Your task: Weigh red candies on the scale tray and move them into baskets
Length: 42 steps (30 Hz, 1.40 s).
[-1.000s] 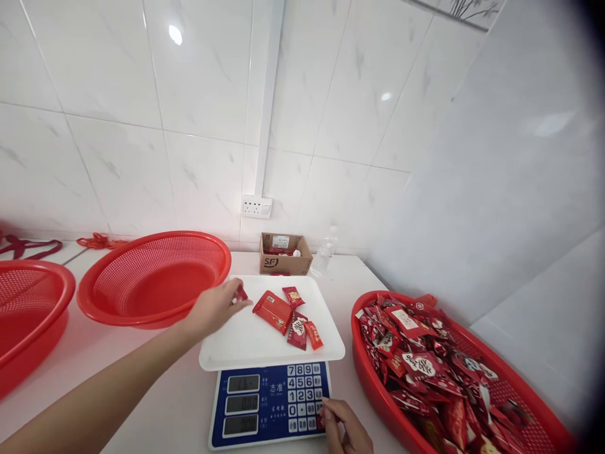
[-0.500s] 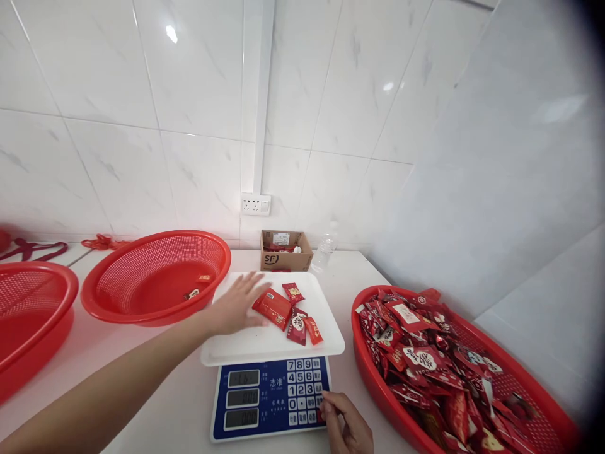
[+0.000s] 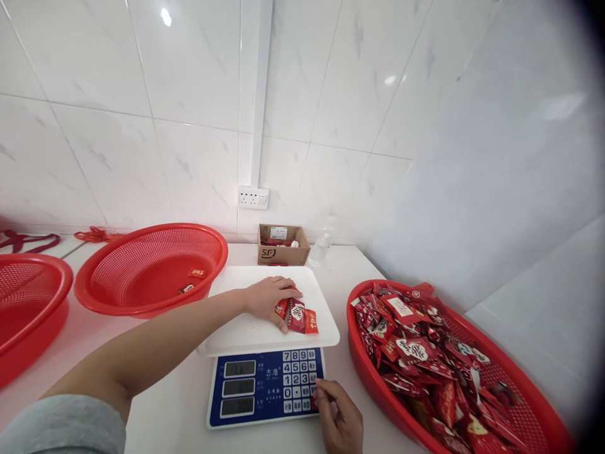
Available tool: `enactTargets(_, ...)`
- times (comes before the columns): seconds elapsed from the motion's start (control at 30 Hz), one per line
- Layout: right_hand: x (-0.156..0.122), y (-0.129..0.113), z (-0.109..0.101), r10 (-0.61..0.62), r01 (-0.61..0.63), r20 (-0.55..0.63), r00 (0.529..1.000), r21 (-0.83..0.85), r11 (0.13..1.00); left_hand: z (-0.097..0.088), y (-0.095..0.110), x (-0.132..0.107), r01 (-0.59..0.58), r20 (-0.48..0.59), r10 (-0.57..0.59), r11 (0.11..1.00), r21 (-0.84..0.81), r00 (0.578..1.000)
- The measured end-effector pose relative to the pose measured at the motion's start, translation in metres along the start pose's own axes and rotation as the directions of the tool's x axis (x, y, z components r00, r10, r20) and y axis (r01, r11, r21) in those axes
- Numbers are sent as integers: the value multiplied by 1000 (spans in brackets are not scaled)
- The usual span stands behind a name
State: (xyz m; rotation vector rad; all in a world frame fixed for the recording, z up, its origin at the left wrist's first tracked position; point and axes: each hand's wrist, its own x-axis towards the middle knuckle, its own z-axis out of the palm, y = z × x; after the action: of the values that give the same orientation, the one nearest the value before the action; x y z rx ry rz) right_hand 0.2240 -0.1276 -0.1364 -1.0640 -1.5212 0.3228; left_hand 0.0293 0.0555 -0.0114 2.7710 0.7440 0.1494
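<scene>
My left hand [image 3: 273,300] curls over red snack packets [image 3: 297,315] on the white scale tray [image 3: 236,337], its thumb on the near side and fingers on the far side. The packets are bunched together, and part of them is hidden under the hand. Two packets with white and gold lettering show at its right. At the lower right corner of the blue keypad scale [image 3: 271,373] rests my right hand [image 3: 338,416], thumb and fingers closed together. Whether anything is pinched there is hidden.
To the right, a red oval basket [image 3: 362,366] holds a heap of red packets. A red basket [image 3: 101,309] at left contains a couple of packets, beside another red basket [image 3: 66,277]. Behind the tray stand a cardboard box [image 3: 288,255] and a clear bottle [image 3: 322,246].
My left hand has moved right and closed over the packets, which are now drawn together. My right hand stays at the scale's corner. The view has shifted slightly.
</scene>
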Motion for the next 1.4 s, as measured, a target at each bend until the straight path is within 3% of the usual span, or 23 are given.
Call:
enactTargets(0.13, -1, -4, -2, -17, 17, -26, 1000, 9, 1000, 2, 3, -3, 2, -91, 0, 999, 32, 996)
enactTargets(0.5, 1, -8, -3, 6, -7, -67, 998, -22, 1000, 7, 13, -6, 71, -188, -52, 993, 97, 981)
enactTargets(0.8, -1, -4, -4, 44, -45, -49, 998, -13, 999, -1, 15, -33, 162, -271, -147, 986, 33, 951)
enactTargets(0.9, 0, -4, -4, 39, -40, -50, 998, -7, 999, -14, 9, -49, 221, -361, -194, 975, 35, 912)
enactTargets(1.03, 0, -5, -4, 42, -42, -35, 999, -15, 999, -39, -1, -75, 359, -468, -304, 933, 31, 830)
enactTargets(1.23, -1, -4, -4, 61, -61, -35, 998, -10, 998, -64, -22, -124, 613, -541, -475, 784, 98, 694)
enactTargets(1.33, -1, -4, -4, 63, -63, -34, 997, 2, 998, -63, -35, -144, 734, -439, -654, 679, 20, 617)
enactTargets(1.4, -1, -3, -4, 62, -62, -39, 997, 4, 998, -59, -38, -148, 761, -332, -718, 649, -1, 612)
